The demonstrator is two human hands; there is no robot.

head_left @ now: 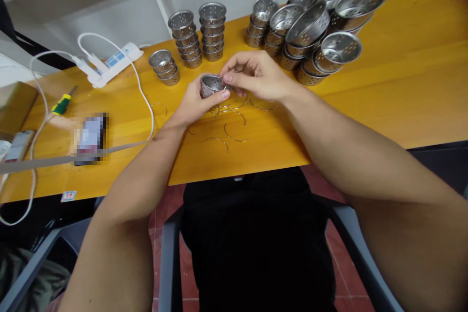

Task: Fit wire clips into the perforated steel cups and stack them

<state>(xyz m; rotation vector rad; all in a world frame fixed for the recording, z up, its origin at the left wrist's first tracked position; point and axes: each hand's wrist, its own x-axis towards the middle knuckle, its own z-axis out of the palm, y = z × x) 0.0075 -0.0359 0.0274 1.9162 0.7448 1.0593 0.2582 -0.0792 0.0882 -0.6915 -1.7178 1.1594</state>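
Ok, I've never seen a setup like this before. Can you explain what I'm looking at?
There is no machine here: you see a person's own bare arms, filmed by a camera worn on the head, looking forward and down. That is the only view.

The left hand holds a small perforated metal cup. The right hand has its fingertips at the cup's rim; whether they pinch anything is too small to tell.

On the yellow-brown table, thin curved wires lie just in front of the hands. Behind are stacks of similar cups. To the left are a white power strip and a green-and-yellow screwdriver.
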